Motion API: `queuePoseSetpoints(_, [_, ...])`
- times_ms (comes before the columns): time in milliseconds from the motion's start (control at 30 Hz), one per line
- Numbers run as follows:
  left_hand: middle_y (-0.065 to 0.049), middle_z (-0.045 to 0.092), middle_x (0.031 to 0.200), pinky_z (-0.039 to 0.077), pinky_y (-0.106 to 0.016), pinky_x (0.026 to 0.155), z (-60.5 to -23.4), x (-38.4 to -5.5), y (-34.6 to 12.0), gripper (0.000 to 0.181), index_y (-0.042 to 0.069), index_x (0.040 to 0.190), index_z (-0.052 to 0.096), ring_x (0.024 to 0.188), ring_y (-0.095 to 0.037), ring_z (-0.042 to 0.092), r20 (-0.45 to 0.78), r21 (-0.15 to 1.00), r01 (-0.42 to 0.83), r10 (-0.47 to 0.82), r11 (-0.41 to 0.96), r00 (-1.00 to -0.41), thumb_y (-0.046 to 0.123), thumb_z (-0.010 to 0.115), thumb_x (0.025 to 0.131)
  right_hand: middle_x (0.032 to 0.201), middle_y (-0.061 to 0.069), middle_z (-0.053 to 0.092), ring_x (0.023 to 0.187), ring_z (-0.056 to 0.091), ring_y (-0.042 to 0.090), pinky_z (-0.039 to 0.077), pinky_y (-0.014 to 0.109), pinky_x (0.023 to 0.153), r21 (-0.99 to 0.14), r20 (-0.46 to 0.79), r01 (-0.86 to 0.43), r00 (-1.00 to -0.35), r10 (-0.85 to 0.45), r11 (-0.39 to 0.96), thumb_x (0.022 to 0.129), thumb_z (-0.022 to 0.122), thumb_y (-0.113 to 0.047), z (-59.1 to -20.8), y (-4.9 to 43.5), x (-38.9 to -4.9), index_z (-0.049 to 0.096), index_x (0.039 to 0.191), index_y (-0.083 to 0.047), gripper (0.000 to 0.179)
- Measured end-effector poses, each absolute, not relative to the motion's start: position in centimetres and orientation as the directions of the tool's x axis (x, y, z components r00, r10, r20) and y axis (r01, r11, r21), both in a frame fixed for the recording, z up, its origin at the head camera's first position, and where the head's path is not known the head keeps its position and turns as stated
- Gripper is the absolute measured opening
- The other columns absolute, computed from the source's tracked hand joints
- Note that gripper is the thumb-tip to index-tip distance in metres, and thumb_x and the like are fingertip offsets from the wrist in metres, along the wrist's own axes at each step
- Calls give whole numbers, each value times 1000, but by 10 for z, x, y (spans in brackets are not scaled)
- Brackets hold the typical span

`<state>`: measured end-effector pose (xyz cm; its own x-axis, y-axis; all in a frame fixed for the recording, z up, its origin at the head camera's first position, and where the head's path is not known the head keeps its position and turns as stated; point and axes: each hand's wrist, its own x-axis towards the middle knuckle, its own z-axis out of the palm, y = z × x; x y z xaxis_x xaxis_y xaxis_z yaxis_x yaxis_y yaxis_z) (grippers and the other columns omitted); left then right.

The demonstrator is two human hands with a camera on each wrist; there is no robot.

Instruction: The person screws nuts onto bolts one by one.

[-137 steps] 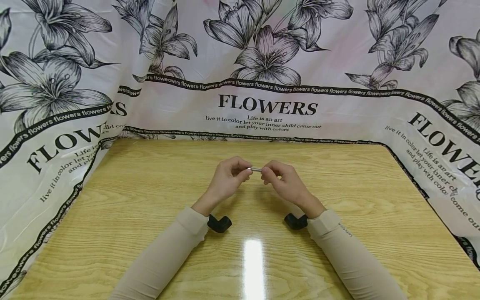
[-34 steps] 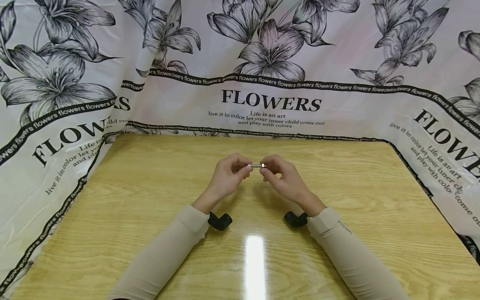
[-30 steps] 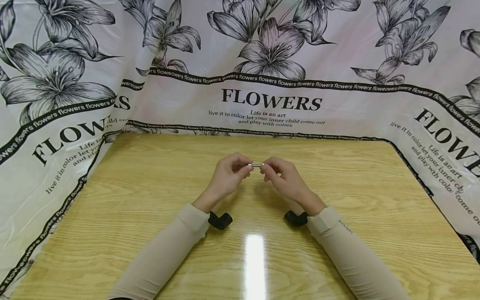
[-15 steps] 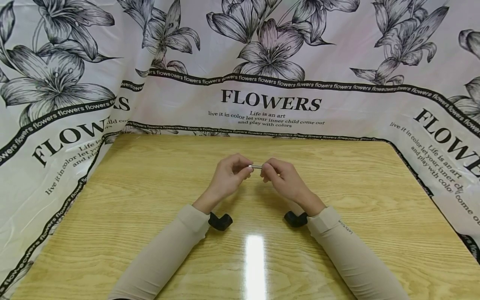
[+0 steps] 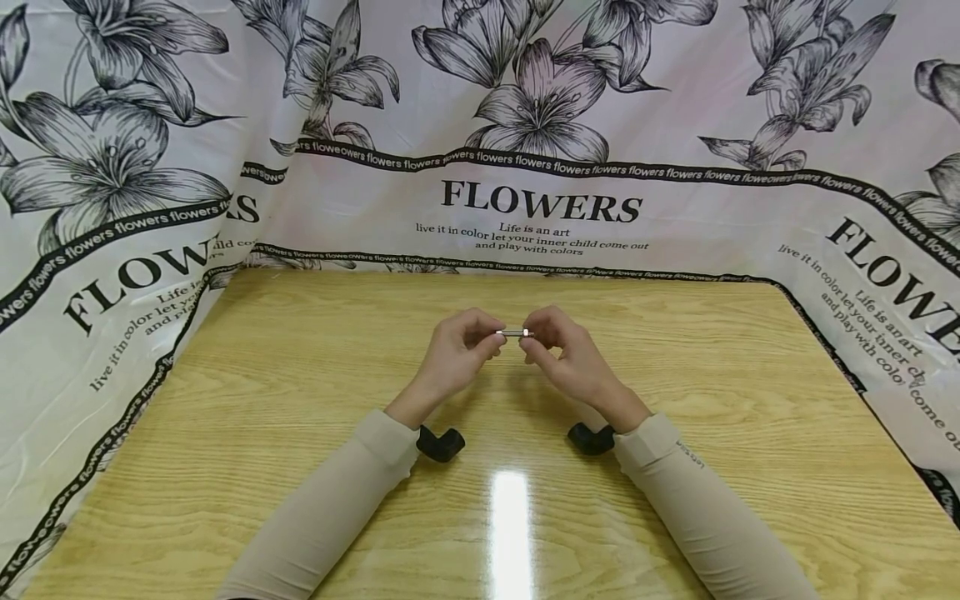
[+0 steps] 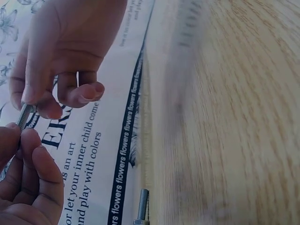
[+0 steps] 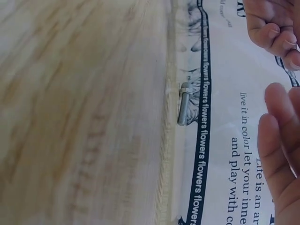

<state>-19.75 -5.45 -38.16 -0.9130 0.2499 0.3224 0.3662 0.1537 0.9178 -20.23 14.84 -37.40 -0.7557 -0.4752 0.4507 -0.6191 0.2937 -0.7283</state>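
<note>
In the head view, a thin metal bolt (image 5: 512, 333) is held level between my two hands above the table. My left hand (image 5: 457, 354) pinches its left end between thumb and forefinger. At its right end sits a small nut (image 5: 527, 332), and my right hand (image 5: 566, 354) has thumb and forefinger tips on either side of it. The left wrist view shows the threaded shaft of this bolt (image 6: 23, 117) running from the left fingers (image 6: 33, 150) up to the right fingers (image 6: 28, 91). The right wrist view leaves it out of frame.
Another bolt with a nut appears in the left wrist view (image 6: 143, 206) and as a bolt (image 7: 184, 107) in the right wrist view, overlapping the far table edge. Flower-printed cloth (image 5: 540, 221) walls the wooden table (image 5: 337, 333). Black wrist mounts (image 5: 441, 443) hang at both cuffs.
My right thumb and forefinger close over the bolt's end and then part, so the nut shows between them again. My left hand keeps its pinch, almost still.
</note>
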Motion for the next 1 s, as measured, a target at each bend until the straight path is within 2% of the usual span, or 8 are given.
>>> queuePoseSetpoints(100, [-13,67,89,54,-31,66,-382,-198,-54,9,3,100,66,74,-18,63,332,913,376,251,156,-909,5,64,91,85,12,64,70,63,24,50,32,61,-736,432,-600,-773,-464,315,98,53,-5,-384,151,-209,58,103,-3,8])
queuePoseSetpoints(267, [-5,67,88,54,-31,67,-382,-198,-54,10,3,101,66,75,-17,63,346,906,392,254,159,-903,5,64,91,89,8,63,73,62,16,50,32,64,-744,406,-574,-796,-449,343,102,47,-19,-388,152,-212,61,100,-9,17])
queuePoseSetpoints(367, [-10,67,89,53,-31,66,-382,-197,-55,10,4,101,66,74,-18,63,344,909,388,251,153,-905,5,64,92,93,6,64,73,62,15,49,35,62,-739,412,-581,-790,-454,341,98,55,-18,-388,153,-213,57,111,-9,16])
queuePoseSetpoints(467, [-15,67,90,53,-31,65,-382,-197,-55,10,4,101,66,74,-19,63,338,912,381,251,150,-907,5,63,92,95,5,65,75,63,14,50,34,63,-727,430,-603,-772,-468,328,93,63,-13,-389,154,-213,51,119,-9,29])
queuePoseSetpoints(600, [-10,68,90,54,-31,66,-382,-197,-55,10,4,101,66,75,-18,64,343,910,387,253,150,-904,5,64,92,88,8,65,72,63,16,51,33,62,-711,464,-637,-744,-481,298,93,62,-7,-391,153,-213,52,114,-7,23])
queuePoseSetpoints(733, [-8,67,88,54,-32,67,-378,-194,-55,10,2,101,66,75,-20,64,341,912,384,256,146,-905,3,63,91,84,7,63,70,62,20,48,35,59,-723,446,-612,-768,-460,320,98,55,-8,-391,151,-213,59,104,-7,7])
queuePoseSetpoints(833, [-9,67,87,54,-33,67,-378,-194,-54,10,2,101,65,74,-20,64,337,913,381,257,147,-906,3,63,91,85,6,62,72,61,20,48,34,61,-740,416,-577,-797,-438,346,101,50,-15,-390,151,-212,62,98,-11,12])
queuePoseSetpoints(1000, [-7,67,88,54,-32,67,-381,-196,-54,9,4,101,66,75,-17,64,341,910,386,255,154,-905,5,63,92,90,7,63,73,62,19,50,35,63,-739,406,-571,-801,-441,358,97,58,-17,-389,153,-211,57,110,-10,15])
